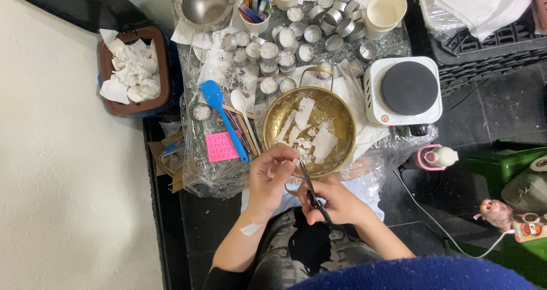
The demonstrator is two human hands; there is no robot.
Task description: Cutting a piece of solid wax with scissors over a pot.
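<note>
Your right hand [336, 201] closed on the scissors [312, 192]; left hand [272, 173] pinched a white wax piece [296, 161] at the brass bowl's [274, 116] near rim. Blades near fingertips: a slip could nick them.

The brass-coloured metal pan [310, 131] looks a bit worn but still shiny, with chalky, waxy white slabs [316, 139] in it. The scissors [314, 194] have dull dark metal blades and matt black handles. The table is under crinkly clear plastic sheeting [211, 176], pretty glossy. The blue spatula [219, 110] looks like smooth silicone or plastic, and the white spoon [242, 110] is glossy plastic. The little tins [336, 19] are bright bare metal. The hotplate [403, 90] has a smooth white body with a matt black top. The pink note [221, 147] is plain paper.
</note>
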